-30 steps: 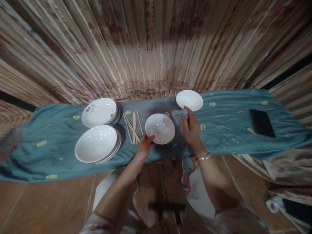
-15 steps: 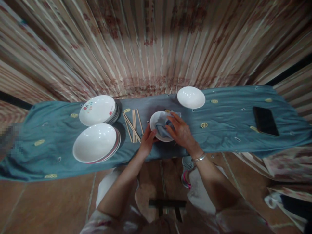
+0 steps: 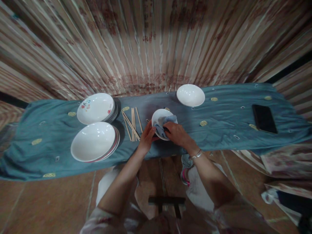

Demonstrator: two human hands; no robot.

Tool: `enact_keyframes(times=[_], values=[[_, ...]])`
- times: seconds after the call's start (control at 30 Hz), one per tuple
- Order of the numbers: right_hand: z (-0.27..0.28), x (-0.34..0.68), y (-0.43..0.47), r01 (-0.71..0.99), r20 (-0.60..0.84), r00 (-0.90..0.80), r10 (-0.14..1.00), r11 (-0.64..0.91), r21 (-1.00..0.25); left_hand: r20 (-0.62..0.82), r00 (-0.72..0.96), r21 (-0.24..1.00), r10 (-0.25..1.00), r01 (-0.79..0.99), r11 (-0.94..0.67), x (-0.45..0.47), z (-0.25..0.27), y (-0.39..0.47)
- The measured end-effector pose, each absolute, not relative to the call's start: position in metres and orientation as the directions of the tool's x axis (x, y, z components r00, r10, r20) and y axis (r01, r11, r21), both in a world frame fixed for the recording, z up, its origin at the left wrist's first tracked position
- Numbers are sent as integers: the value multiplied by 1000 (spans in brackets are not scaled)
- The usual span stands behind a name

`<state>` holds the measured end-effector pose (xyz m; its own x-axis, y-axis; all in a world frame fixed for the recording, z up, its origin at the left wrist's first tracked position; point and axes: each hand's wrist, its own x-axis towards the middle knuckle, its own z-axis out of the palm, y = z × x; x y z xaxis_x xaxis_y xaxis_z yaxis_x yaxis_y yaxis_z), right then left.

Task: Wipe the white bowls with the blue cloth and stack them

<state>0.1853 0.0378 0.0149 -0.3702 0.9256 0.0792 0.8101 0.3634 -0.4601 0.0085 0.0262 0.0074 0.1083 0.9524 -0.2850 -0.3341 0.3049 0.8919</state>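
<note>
A small white bowl (image 3: 158, 116) is in front of me near the table's middle, its inside facing up. My left hand (image 3: 147, 136) grips the bowl's left rim, thumb at the edge and fingers underneath. Bunched in my right hand (image 3: 177, 132) is a light blue cloth (image 3: 159, 130), pressed against the inside of the bowl toward its lower right. The fingertips of that hand are partly hidden by the cloth. Several wooden chopsticks (image 3: 133, 125) lie left of the bowl, some crossed.
On the left stand a stack of flower-patterned plates (image 3: 97, 107) and a stack topped by a large white bowl (image 3: 94, 141). Another white bowl (image 3: 190, 95) sits at the back. A black phone-like slab (image 3: 264, 118) lies right on the teal tablecloth (image 3: 226, 120). Curtains (image 3: 151, 48) hang behind.
My right hand has closed from spread fingers into a tight grip on the cloth, moving slightly lower in the bowl. My left hand keeps its hold on the rim.
</note>
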Motion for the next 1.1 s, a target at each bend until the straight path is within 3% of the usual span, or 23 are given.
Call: enact_keyframes(times=[0.27, 0.43, 0.57, 0.67, 0.83, 1.1], values=[[23, 173, 35, 661, 108, -325, 939, 308, -685, -268, 103, 914, 958, -288, 286, 9, 6, 27], [24, 168, 35, 426, 185, -247, 951, 278, -861, -253, 123, 930, 960, -243, 276, 9, 5, 28], [18, 162, 40, 284, 204, -173, 963, 248, -926, -226, 153, 951, 962, -177, 252, 8, 5, 27], [18, 157, 44, 290, 230, -95, 969, 248, -924, -222, 163, 959, 961, -141, 246, 9, 5, 26], [23, 155, 48, 442, 344, 14, 939, 302, -845, -220, 167, 958, 961, -150, 245, 11, 2, 25], [20, 159, 64, 626, 471, 47, 881, 342, -701, -150, 245, 967, 958, -167, 194, 11, 9, 23]])
